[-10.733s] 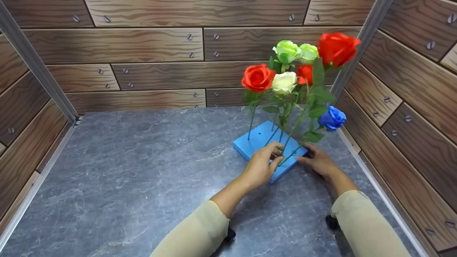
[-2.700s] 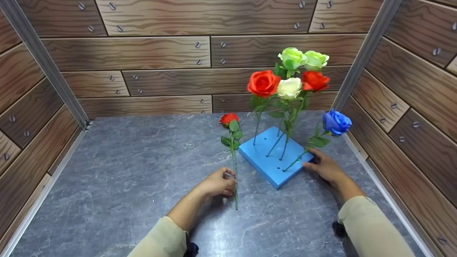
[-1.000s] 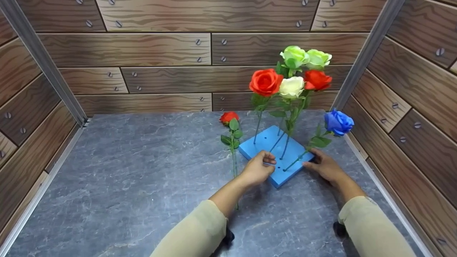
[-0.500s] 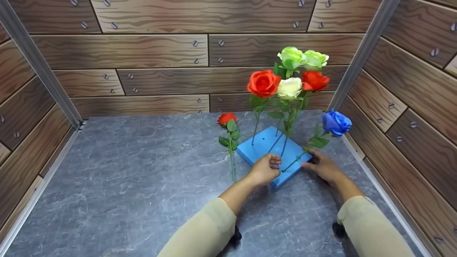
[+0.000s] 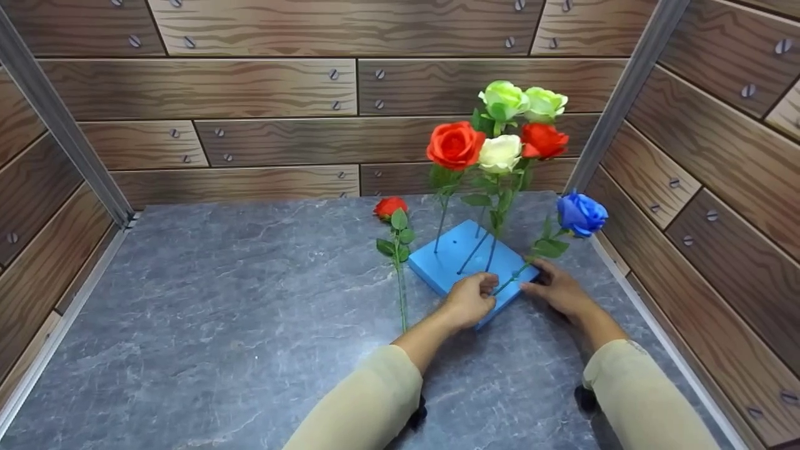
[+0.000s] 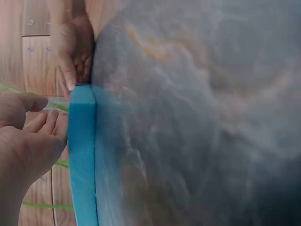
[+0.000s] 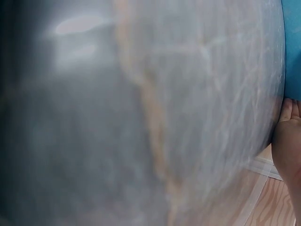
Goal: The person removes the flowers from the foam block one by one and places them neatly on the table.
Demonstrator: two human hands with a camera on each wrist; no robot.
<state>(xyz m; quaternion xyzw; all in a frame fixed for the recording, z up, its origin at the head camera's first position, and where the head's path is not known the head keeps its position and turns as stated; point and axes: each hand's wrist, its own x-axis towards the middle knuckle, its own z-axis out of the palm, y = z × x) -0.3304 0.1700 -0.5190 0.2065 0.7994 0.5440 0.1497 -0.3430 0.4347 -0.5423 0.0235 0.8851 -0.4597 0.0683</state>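
Note:
My left hand [image 5: 470, 301] reaches over the near part of the blue foam board [image 5: 425, 265]. Its thumb and curled fingers pinch the green stem of the blue rose [image 5: 582, 214] low down, hiding the stem's foot. In the left wrist view, a stem [image 6: 59, 106] runs between thumb and fingers, beside the board's edge [image 6: 82, 155]. My right hand [image 5: 559, 290] grips the board's right corner, thumb on the near side and fingers behind; the right wrist view shows fingertips [image 7: 288, 109] against the blue board [image 7: 294, 52].
Several other roses stand in the board: a red rose [image 5: 455, 145], a white rose [image 5: 500, 154], two pale green roses [image 5: 502, 99] and another red rose [image 5: 545, 140]. A loose red rose [image 5: 399, 250] lies left of it on the grey marbled table [image 5: 237, 312]. Wood-patterned walls [image 5: 250, 87] surround it.
Since the oldest frame, a red rose has left the board and lies on the table. After letting it go, my left hand moved right to the blue rose's stem. The right hand stayed.

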